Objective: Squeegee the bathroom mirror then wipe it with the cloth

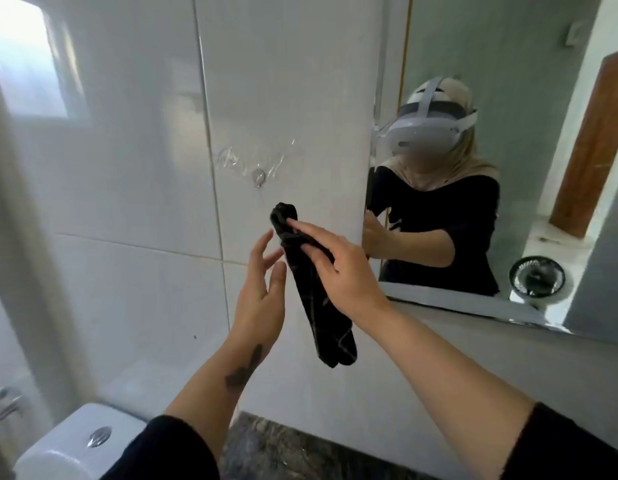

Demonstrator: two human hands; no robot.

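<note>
Sleeves frame my hands: right hand (338, 268) pinches the cloth (309, 292), which hangs below it; left hand (262, 299) open just beside. Mirror (508, 98) lies right of the grip, unwiped; no squeegee visible, so I judge wiping next.

Cloth (312, 292) hangs left of mirror (529, 98), above toilet tank (79, 441).

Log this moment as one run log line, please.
stage: cloth in hand, off mirror | right hand: gripping black cloth | left hand: open beside cloth | squeegee: not visible
</note>
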